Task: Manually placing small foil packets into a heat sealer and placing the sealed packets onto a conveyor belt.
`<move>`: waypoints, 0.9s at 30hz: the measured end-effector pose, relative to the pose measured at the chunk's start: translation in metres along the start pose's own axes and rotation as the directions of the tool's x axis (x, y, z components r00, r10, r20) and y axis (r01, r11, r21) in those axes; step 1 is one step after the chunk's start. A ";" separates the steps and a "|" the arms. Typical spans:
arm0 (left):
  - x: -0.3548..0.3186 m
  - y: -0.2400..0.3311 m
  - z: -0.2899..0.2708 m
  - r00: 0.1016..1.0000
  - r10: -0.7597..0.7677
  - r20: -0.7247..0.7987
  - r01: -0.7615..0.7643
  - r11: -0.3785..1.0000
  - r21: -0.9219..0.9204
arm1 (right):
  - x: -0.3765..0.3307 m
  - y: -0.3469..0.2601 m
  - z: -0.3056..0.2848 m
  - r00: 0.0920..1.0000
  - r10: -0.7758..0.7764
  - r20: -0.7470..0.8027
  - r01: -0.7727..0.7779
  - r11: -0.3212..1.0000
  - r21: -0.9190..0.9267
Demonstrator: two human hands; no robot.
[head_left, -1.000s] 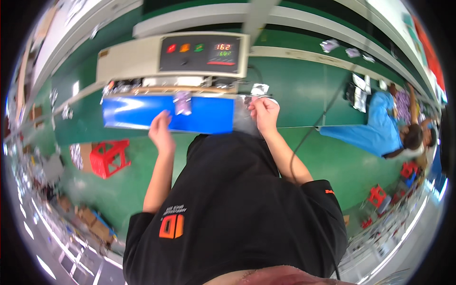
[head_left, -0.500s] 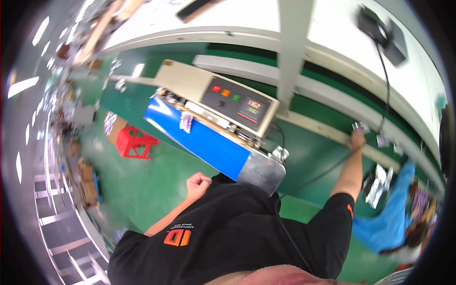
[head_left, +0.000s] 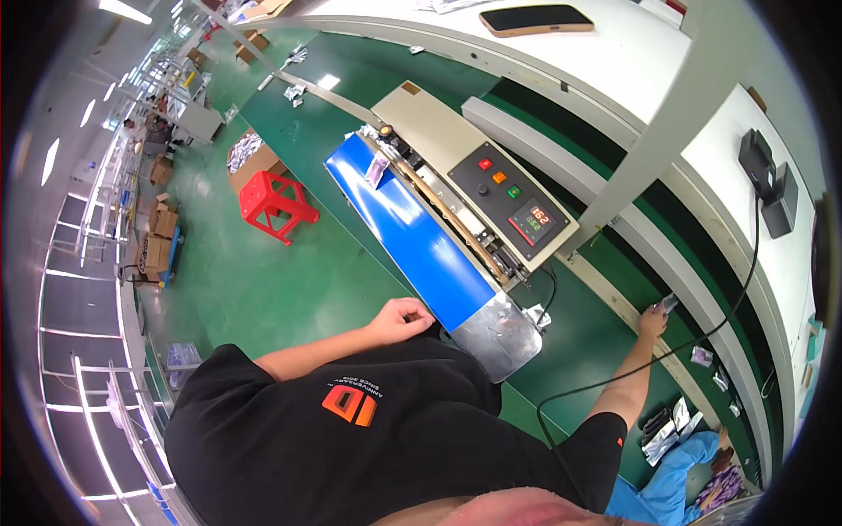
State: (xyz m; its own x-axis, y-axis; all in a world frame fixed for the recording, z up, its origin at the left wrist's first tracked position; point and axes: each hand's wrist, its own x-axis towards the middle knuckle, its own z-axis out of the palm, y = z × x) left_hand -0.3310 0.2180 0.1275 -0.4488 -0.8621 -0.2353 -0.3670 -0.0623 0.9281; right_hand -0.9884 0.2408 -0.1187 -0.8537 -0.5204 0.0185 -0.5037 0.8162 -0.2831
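Note:
A band sealing machine (head_left: pixel 474 158) with a blue conveyor belt (head_left: pixel 412 237) stands on the green bench in front of me. One small purple-and-silver pouch (head_left: pixel 377 169) lies on the belt near its far end. My left hand (head_left: pixel 402 321) is curled closed just beside the belt's near end, with nothing visible in it. Stretched out to the right, my right hand (head_left: pixel 652 321) pinches a small silvery pouch (head_left: pixel 670 303) over the rail of the line. More small pouches (head_left: pixel 702 355) lie along that line, nearer to me than this hand.
A black cable (head_left: pixel 645 373) crosses above my right forearm. On the white shelf are a phone (head_left: pixel 537 19) and black box-shaped devices (head_left: pixel 767 180). A red stool (head_left: pixel 276 206) stands on the floor at left, by a carton of pouches (head_left: pixel 248 158). A person in blue (head_left: pixel 671 482) is at lower right.
The view has turned, so the machine appears rotated. My left hand has come closer to the belt's near end. My right hand remains out at the line, pinching a small pouch.

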 end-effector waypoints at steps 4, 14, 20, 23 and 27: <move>-0.013 -0.009 -0.011 1.000 0.007 0.007 -0.007 0.999 0.042 | 0.003 -0.019 0.013 0.992 0.121 0.028 -0.121 0.993 -0.016; 0.030 -0.017 -0.007 0.973 -0.090 0.212 0.145 0.954 -0.261 | -0.199 -0.164 -0.103 0.995 0.082 0.065 -0.077 0.152 0.985; 0.100 0.003 0.054 0.875 -0.124 0.468 0.357 0.818 -0.451 | -0.377 -0.235 -0.155 0.849 -0.207 0.487 -0.495 0.013 0.869; 0.112 0.006 0.064 0.861 -0.174 0.479 0.358 0.875 -0.326 | -0.395 -0.249 -0.155 0.823 -0.121 0.556 -0.560 0.000 0.829; 0.113 0.003 0.060 0.840 -0.180 0.512 0.413 0.824 -0.388 | -0.393 -0.254 -0.155 0.791 -0.057 0.609 -0.611 -0.061 0.789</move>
State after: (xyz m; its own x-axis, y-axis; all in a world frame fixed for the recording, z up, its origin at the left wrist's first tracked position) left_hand -0.4319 0.1507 0.0862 -0.7278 -0.4554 -0.5127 -0.1719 -0.6026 0.7793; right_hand -0.5454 0.2765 0.0947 -0.5663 -0.6113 -0.5528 0.6570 0.0701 -0.7506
